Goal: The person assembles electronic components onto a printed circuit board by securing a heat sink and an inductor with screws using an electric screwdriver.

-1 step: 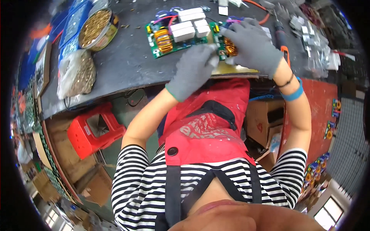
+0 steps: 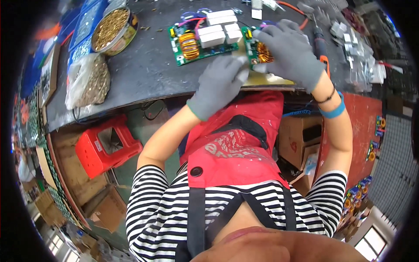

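In a grey knit glove, my right hand (image 2: 290, 54) spreads over a green circuit board (image 2: 252, 49) and grips it, thumb at the near edge. A copper-wound coil (image 2: 264, 53) shows beside the fingers; the palm hides the board's right part. This board sits over a shiny yellowish plate (image 2: 273, 80) at the bench's front edge. My left hand (image 2: 220, 83), gloved alike, has its fingers bent at the plate's left end; what lies in them is hidden. Just beyond stands a second circuit board (image 2: 205, 53) with white finned blocks (image 2: 211, 36) and a copper coil (image 2: 189, 46).
A round tub of brass-coloured small parts (image 2: 110, 28), a clear bag of parts (image 2: 89, 81) and blue trays (image 2: 87, 24) line the left. To the right lie an orange-and-black hand tool (image 2: 321, 46) and pale metal pieces (image 2: 349, 41). A red stool (image 2: 107, 146) stands below the bench.
The view has shifted slightly. My left hand has drawn back a little toward me from the second board; my right hand stays on its board.
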The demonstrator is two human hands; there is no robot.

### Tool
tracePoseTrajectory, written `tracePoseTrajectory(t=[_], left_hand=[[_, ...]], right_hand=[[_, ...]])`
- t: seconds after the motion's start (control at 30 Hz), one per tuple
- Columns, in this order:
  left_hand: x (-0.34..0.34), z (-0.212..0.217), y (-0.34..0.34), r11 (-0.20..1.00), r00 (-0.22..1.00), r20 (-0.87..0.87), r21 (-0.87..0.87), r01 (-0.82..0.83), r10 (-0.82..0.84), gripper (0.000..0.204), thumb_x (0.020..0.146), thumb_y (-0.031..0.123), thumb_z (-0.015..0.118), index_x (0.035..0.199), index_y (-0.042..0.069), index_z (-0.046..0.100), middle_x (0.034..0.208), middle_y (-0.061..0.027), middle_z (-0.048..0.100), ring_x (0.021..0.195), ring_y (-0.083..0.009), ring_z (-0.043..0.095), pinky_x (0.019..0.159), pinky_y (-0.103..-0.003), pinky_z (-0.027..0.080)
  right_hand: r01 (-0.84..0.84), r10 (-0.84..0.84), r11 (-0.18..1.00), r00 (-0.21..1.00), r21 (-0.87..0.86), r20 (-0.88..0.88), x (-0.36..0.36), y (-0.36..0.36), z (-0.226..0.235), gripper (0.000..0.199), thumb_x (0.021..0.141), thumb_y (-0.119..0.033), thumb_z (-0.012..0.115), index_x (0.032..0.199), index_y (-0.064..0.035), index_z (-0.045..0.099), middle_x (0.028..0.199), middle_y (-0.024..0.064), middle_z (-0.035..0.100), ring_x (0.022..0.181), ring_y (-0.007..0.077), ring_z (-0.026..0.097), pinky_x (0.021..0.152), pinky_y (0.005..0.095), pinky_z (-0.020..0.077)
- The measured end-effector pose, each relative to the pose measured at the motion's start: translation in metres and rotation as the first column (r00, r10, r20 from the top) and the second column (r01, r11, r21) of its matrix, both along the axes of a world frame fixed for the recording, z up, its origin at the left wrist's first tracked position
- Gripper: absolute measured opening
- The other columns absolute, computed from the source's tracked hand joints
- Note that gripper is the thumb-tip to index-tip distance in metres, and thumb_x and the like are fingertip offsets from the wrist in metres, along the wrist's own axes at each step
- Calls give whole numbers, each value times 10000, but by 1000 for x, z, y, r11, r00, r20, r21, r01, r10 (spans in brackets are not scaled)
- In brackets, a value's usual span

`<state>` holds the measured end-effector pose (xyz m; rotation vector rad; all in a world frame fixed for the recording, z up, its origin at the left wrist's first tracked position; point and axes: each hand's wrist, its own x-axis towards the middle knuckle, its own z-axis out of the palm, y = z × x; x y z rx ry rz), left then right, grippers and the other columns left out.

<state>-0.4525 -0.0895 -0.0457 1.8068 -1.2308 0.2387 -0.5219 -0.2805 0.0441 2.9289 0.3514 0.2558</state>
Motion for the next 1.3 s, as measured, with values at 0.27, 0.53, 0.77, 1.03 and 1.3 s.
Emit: tracePoseTrajectory(t=[0.27, 0.53, 0.77, 1.03, 1.3], left_hand=[[53, -4, 84, 908, 908, 50, 17, -418, 416, 359, 725, 211, 809, 1017, 74, 653, 995, -97, 648, 909, -292, 621, 781, -401, 512], [61, -13, 86, 892, 907, 73, 163, -422, 415, 487, 676, 273, 837, 1047, 12, 661, 1105, -127, 632, 1043, -328, 577, 879, -422, 491], [63, -15, 83, 904, 908, 76, 91, -419, 413, 396, 686, 202, 821, 1001, 13, 672, 1060, -116, 651, 1001, -310, 589, 866, -418, 494], [64, -17, 86, 902, 907, 74, 93, -421, 416, 385, 685, 194, 820, 992, 14, 673, 1052, -111, 652, 989, -302, 591, 853, -415, 492], [64, -6, 82, 925, 925, 125, 81, -371, 359, 368, 719, 192, 796, 1016, 19, 664, 1077, -106, 643, 995, -308, 582, 857, -413, 488]], right_hand=[[-175, 132, 976, 950, 132, 282, 62, 63, -5, 508, 736, -468, 748, 1070, -106, 625, 986, 70, 627, 985, 288, 599, 972, 432, 429], [-104, 104, 995, 993, 10, -49, 103, 84, -20, 646, 726, -473, 775, 1200, -73, 593, 1086, 114, 650, 1132, 304, 583, 1093, 451, 333], [-132, 132, 991, 991, -24, -36, 106, 81, -22, 638, 730, -498, 766, 1160, -49, 622, 1079, 134, 665, 1165, 305, 569, 1103, 437, 317], [-152, 151, 988, 988, -40, -26, 108, 84, -24, 646, 732, -511, 762, 1159, -46, 624, 1078, 134, 663, 1162, 312, 563, 1100, 436, 319], [-127, 131, 990, 988, 54, -78, 101, 80, -14, 728, 687, -454, 781, 1259, -66, 555, 1118, 110, 625, 1118, 306, 560, 1086, 471, 327]])
